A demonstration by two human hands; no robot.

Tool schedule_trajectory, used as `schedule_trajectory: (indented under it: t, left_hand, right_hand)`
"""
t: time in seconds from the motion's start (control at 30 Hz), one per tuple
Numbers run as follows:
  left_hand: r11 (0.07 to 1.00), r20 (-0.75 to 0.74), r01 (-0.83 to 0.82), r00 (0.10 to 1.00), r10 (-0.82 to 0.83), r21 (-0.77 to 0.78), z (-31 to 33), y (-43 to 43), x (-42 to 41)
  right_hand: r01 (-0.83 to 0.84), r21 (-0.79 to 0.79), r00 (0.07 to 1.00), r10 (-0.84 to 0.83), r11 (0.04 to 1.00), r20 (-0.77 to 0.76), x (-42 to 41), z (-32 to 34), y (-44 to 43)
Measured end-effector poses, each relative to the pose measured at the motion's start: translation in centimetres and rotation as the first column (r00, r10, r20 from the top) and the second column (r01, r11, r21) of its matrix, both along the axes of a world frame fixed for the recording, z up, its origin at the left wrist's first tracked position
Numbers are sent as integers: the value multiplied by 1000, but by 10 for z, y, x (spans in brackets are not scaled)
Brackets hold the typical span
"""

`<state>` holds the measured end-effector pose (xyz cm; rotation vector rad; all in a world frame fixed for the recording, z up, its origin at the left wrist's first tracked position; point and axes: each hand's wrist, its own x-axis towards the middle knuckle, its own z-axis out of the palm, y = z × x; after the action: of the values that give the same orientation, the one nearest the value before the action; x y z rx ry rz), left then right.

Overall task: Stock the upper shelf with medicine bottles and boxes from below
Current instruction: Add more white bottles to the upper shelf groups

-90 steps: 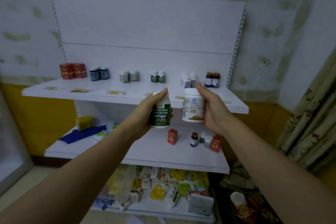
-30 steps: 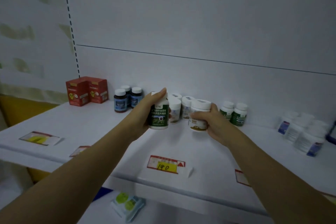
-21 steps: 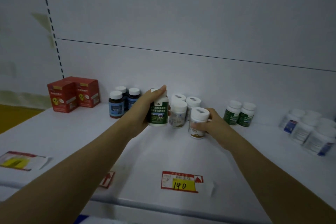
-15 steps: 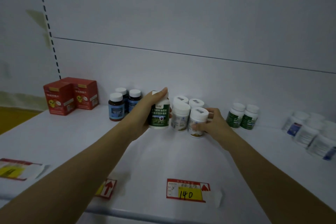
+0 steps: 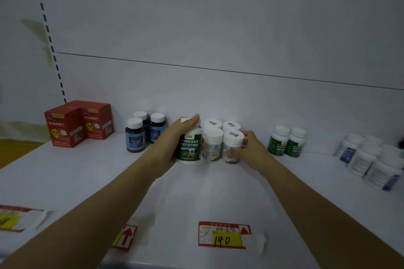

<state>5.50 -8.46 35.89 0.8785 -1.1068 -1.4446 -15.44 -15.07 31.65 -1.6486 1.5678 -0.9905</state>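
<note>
My left hand [image 5: 172, 146] grips a green-labelled white bottle [image 5: 189, 148], upright, just above or on the white upper shelf [image 5: 87, 177]. My right hand [image 5: 251, 150] wraps around a white bottle with a brown-marked label [image 5: 232, 147] that stands on the shelf in a cluster of matching white bottles [image 5: 213, 144]. The green bottle sits directly left of that cluster.
Two red boxes [image 5: 78, 123] stand at the far left, dark blue-labelled bottles [image 5: 135, 135] beside them. Two green-labelled bottles [image 5: 286, 141] stand right of my right hand, and several white bottles [image 5: 369, 159] at the far right. Price tags [image 5: 223, 235] lie along the front edge.
My right hand pushed its white bottle back into the cluster and set it on the shelf. My left hand kept the green bottle at the cluster's left. The camera came closer.
</note>
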Motion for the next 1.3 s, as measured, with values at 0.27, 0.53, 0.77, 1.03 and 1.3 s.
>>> schedule_trajectory:
  t: [0.27, 0.53, 0.77, 1.03, 1.3]
  left_hand:
    - [999, 10, 34, 999, -34, 11, -6, 1, -11]
    - [990, 48, 136, 990, -135, -18, -17, 8, -58]
    - [989, 166, 128, 979, -114, -72, -17, 18, -125]
    - [993, 365, 30, 931, 14, -113, -18, 27, -205]
    - [980, 432, -129, 883, 183, -153, -28, 29, -243]
  right_hand:
    - [14, 29, 993, -11, 999, -114, -7, 1, 10]
    - [59, 100, 963, -30, 993, -268, -61, 7, 49]
    - [107, 67, 905, -69, 992, -420, -143, 24, 81]
    - [56, 66, 755, 1, 996, -656, -230, 39, 95]
    - [-61, 55, 640, 81, 997, -764, -268, 47, 86]
